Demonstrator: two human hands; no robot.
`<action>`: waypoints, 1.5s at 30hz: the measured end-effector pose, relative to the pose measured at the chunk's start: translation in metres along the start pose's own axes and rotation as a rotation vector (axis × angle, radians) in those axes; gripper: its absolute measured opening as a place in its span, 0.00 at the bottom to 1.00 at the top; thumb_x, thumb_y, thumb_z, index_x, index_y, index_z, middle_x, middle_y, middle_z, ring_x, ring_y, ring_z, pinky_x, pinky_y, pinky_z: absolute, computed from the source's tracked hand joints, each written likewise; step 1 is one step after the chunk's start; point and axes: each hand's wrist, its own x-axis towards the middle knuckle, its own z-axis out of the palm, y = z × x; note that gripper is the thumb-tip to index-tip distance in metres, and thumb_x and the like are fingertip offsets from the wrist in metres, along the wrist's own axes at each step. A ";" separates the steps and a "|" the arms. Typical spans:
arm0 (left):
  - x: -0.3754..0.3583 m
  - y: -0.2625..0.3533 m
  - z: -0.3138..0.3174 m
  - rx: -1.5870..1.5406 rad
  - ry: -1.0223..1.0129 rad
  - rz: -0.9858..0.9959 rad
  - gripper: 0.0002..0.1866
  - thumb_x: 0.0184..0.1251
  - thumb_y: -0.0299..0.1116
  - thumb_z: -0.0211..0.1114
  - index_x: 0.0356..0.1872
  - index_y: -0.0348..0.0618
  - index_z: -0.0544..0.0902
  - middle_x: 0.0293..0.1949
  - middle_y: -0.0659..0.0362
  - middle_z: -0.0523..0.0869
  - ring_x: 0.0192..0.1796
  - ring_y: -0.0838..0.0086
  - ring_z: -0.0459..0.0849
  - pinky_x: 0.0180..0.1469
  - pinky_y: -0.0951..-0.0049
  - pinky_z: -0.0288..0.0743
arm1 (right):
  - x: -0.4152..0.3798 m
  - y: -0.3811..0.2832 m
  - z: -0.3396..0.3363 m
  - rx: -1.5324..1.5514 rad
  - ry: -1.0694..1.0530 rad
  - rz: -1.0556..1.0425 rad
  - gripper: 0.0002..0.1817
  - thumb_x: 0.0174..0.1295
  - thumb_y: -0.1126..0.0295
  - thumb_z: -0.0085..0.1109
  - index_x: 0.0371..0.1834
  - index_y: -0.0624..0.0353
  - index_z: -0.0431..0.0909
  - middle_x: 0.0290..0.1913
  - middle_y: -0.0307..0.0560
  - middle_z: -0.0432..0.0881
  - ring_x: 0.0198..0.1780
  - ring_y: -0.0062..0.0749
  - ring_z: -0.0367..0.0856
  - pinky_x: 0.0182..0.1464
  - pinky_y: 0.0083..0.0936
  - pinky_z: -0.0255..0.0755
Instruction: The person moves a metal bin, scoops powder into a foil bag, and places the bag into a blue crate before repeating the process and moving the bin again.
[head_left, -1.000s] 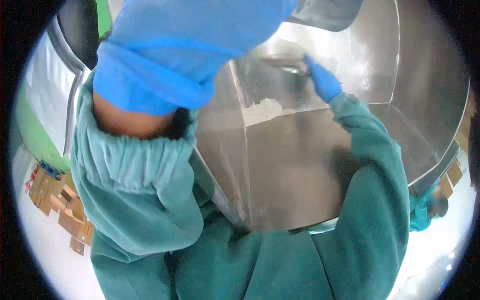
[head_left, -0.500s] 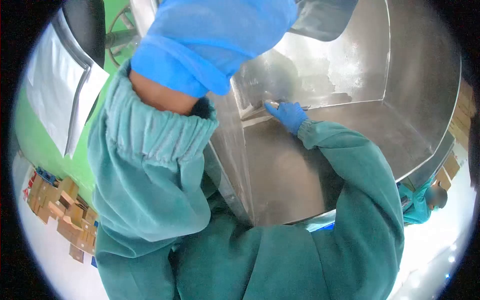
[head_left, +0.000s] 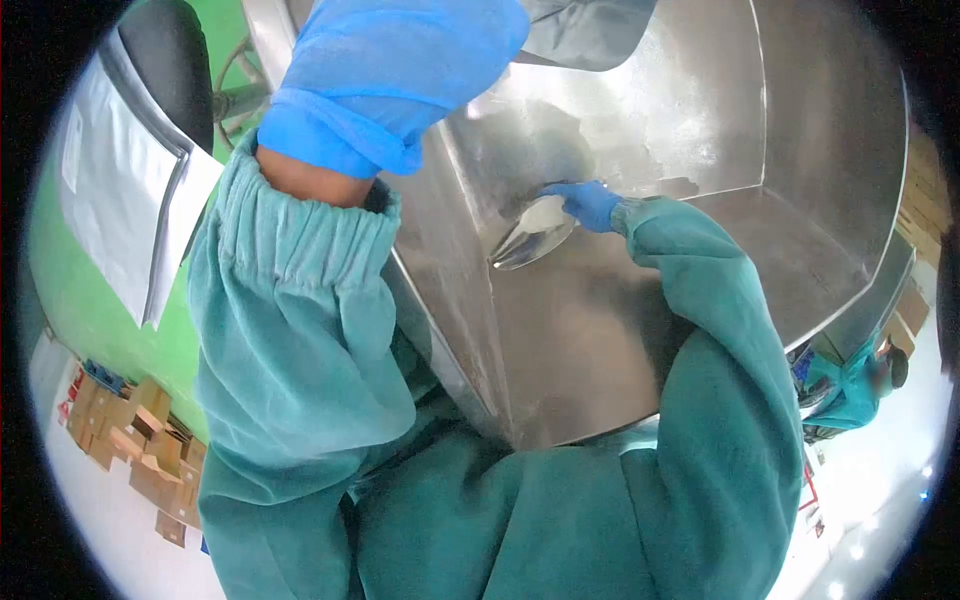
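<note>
My right hand (head_left: 592,205), in a blue glove, is closed on a shiny metal scoop (head_left: 540,235). Some pale material lies in the scoop, whose tip is near the left inner corner of a large metal bin (head_left: 580,340). Whitish residue marks the bin's back wall. Large and close to the camera at the upper left is my left hand (head_left: 410,70), also gloved in blue. Its fingers lie beyond the glove's visible back, so their pose is hidden. A grey sheet-like piece (head_left: 590,30) shows just right of it.
A silvery bag or sheet (head_left: 125,190) hangs at the left beside a dark rounded object (head_left: 165,65) over a green floor. Cardboard boxes (head_left: 150,440) are stacked at the lower left. Another person (head_left: 850,390) in green is at the right, beyond the bin.
The scoop has come into clear view, turned with its bowl visible, as my right hand moved slightly up and right. My left hand and the grey piece have shifted left.
</note>
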 end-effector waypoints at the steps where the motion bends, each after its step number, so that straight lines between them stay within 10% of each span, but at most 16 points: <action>1: 0.000 -0.010 0.004 -0.055 0.041 0.053 0.13 0.49 0.19 0.55 0.39 0.33 0.78 0.34 0.47 0.78 0.35 0.60 0.79 0.39 0.70 0.75 | 0.001 0.008 0.000 0.001 0.005 -0.003 0.26 0.56 0.73 0.50 0.62 0.46 0.65 0.48 0.54 0.78 0.49 0.46 0.77 0.52 0.37 0.70; 4: -0.001 -0.021 0.005 -0.052 0.112 0.257 0.14 0.48 0.19 0.56 0.39 0.34 0.79 0.35 0.47 0.79 0.37 0.59 0.79 0.40 0.70 0.75 | -0.005 0.031 0.003 0.090 0.145 0.054 0.29 0.57 0.78 0.46 0.63 0.40 0.63 0.41 0.48 0.79 0.43 0.42 0.79 0.45 0.39 0.72; 9: 0.001 -0.018 0.002 -0.022 0.066 0.173 0.14 0.48 0.20 0.56 0.39 0.34 0.79 0.36 0.47 0.79 0.38 0.59 0.79 0.41 0.69 0.74 | -0.020 0.024 0.011 -0.689 0.279 -0.052 0.36 0.57 0.75 0.48 0.68 0.31 0.51 0.37 0.49 0.76 0.36 0.40 0.79 0.32 0.38 0.69; 24: -0.001 0.002 -0.011 -0.043 -0.028 0.005 0.14 0.47 0.19 0.55 0.38 0.32 0.78 0.33 0.46 0.79 0.35 0.58 0.79 0.39 0.67 0.75 | -0.012 0.064 0.005 0.138 0.056 -0.080 0.28 0.57 0.70 0.50 0.63 0.42 0.62 0.57 0.51 0.73 0.55 0.46 0.74 0.57 0.35 0.67; 32: 0.000 -0.008 -0.003 0.025 0.045 0.237 0.13 0.48 0.19 0.56 0.38 0.33 0.79 0.35 0.48 0.79 0.38 0.60 0.79 0.41 0.69 0.75 | -0.028 0.035 -0.020 -0.190 0.213 0.103 0.38 0.51 0.84 0.47 0.65 0.31 0.59 0.37 0.48 0.79 0.42 0.43 0.78 0.46 0.34 0.69; 38: -0.005 -0.009 -0.008 -0.027 0.086 0.335 0.13 0.49 0.19 0.56 0.38 0.35 0.79 0.36 0.49 0.78 0.38 0.61 0.79 0.41 0.70 0.75 | -0.047 0.036 -0.004 -0.623 0.134 0.048 0.36 0.57 0.78 0.45 0.66 0.24 0.55 0.43 0.45 0.77 0.44 0.38 0.77 0.40 0.40 0.66; 41: -0.002 0.011 -0.021 -0.019 0.034 0.292 0.13 0.50 0.19 0.57 0.39 0.34 0.79 0.35 0.49 0.78 0.37 0.60 0.79 0.39 0.70 0.75 | -0.051 0.026 0.006 -0.697 0.068 0.073 0.35 0.59 0.76 0.43 0.66 0.21 0.54 0.43 0.43 0.77 0.42 0.37 0.78 0.38 0.40 0.67; 43: 0.010 0.032 -0.037 -0.227 -0.277 -0.334 0.13 0.50 0.20 0.57 0.40 0.33 0.78 0.35 0.48 0.78 0.36 0.61 0.79 0.38 0.71 0.75 | -0.051 0.026 0.012 -0.700 0.014 0.131 0.35 0.60 0.76 0.42 0.66 0.20 0.54 0.43 0.42 0.76 0.42 0.37 0.78 0.38 0.40 0.67; 45: 0.003 0.011 -0.024 -0.204 -0.208 -0.232 0.13 0.49 0.21 0.57 0.40 0.33 0.78 0.35 0.48 0.78 0.35 0.60 0.79 0.38 0.70 0.75 | -0.049 0.028 0.015 -0.621 0.101 0.122 0.37 0.54 0.74 0.52 0.67 0.29 0.54 0.38 0.45 0.78 0.38 0.39 0.78 0.35 0.40 0.69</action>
